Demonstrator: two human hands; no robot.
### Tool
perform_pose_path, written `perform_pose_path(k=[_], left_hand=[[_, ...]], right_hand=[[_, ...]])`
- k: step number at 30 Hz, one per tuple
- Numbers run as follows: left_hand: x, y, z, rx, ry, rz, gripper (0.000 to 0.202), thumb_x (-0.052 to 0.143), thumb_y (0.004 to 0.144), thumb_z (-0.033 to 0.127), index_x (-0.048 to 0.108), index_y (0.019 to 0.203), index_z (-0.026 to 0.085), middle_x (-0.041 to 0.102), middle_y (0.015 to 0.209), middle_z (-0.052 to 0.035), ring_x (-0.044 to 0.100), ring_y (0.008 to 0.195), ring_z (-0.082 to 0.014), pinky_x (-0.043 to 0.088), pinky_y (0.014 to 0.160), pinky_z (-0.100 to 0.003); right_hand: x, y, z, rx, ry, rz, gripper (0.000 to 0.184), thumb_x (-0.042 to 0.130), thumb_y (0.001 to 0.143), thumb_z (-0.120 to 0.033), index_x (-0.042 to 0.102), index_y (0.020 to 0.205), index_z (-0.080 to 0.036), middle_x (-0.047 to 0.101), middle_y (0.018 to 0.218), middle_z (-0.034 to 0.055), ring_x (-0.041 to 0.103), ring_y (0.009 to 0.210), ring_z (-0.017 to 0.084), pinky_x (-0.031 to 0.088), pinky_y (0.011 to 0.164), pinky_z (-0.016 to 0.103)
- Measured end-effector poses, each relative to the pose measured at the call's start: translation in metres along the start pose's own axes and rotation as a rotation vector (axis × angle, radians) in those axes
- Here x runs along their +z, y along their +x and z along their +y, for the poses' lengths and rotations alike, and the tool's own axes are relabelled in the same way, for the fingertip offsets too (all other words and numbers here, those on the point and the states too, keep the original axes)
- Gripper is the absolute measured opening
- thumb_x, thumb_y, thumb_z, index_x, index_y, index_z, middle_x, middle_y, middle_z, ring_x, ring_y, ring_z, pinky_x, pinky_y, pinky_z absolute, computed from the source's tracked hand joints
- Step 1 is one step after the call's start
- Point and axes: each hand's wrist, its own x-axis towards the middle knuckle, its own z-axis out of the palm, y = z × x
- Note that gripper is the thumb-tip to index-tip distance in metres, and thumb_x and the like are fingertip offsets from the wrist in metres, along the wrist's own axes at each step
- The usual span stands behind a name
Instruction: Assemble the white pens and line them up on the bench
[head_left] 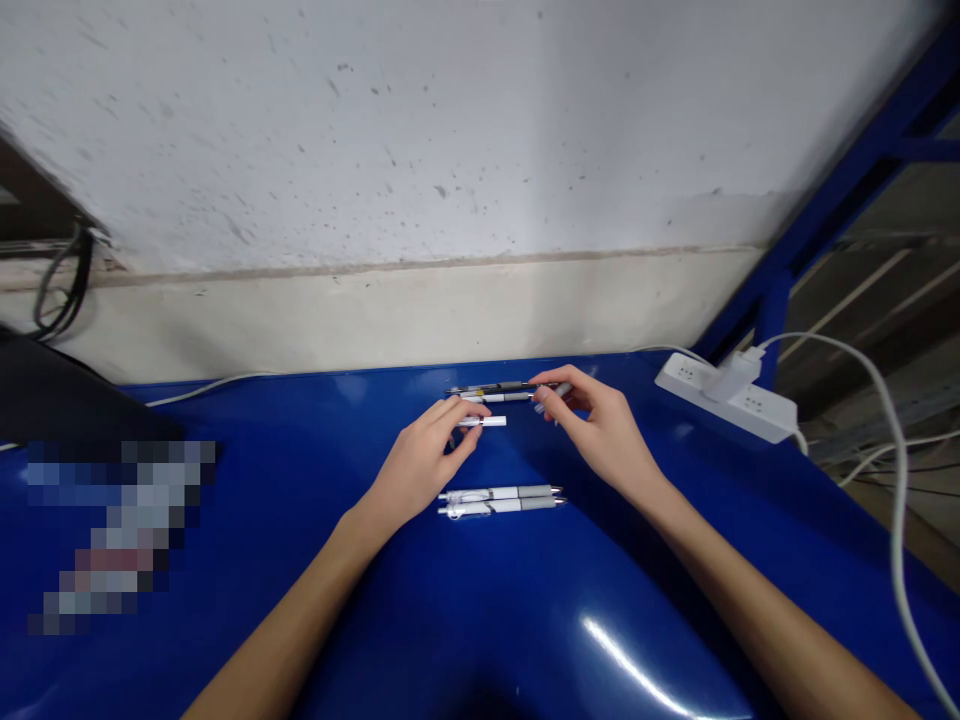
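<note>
White slim plastic tube [493, 421], probably light, stiff and slippery, best gripped mid-length, sits pinched between the fingertips of our left hand [424, 449], while our right hand [600, 424] pinches a grey cylindrical piece [562, 390].

Blue tabletop [465, 590]: pens [506, 507], power strip [759, 408]

Moderate, fairly even light falls around the hands, paler on the wall [442, 130] beyond them. A hard streak of glare [630, 660] shines on the table [247, 500] nearer than the right hand [604, 430], with a dark shadow [611, 545] beside that forearm. Left of the left hand [424, 450], mosaic blocks [127, 530] cover a patch. The pen [551, 398] in the right hand looks soft, possibly from motion; far right, the picture is dim and stretched.
</note>
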Motion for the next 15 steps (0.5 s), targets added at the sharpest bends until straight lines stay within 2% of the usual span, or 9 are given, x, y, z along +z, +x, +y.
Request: perform_pose_path(k=[8, 15], left_hand=[[0.0007, -0.0008, -0.0008, 0.005, 0.020, -0.006, 0.022, 0.049, 0.109, 0.029, 0.067, 0.120, 0.026, 0.070, 0.123, -0.0033, 0.066, 0.108, -0.0204, 0.055, 0.091, -0.035], [0.0012, -0.0007, -0.0012, 0.012, 0.018, -0.010, 0.020, 0.049, 0.109, 0.028, 0.066, 0.120, 0.027, 0.070, 0.123, -0.0029, 0.065, 0.115, -0.0215, 0.054, 0.098, -0.037]], right_hand=[[0.0003, 0.0001, -0.0014, -0.002, 0.001, 0.000, 0.018, 0.064, 0.099, -0.034, 0.073, 0.107, -0.022, 0.073, 0.082, 0.0018, 0.069, 0.074, 0.018, 0.053, 0.073, 0.031], [0.0006, -0.0006, -0.0009, -0.006, -0.002, -0.001, 0.017, 0.064, 0.099, -0.034, 0.073, 0.107, -0.022, 0.073, 0.082, 0.0009, 0.070, 0.075, 0.017, 0.052, 0.074, 0.030]])
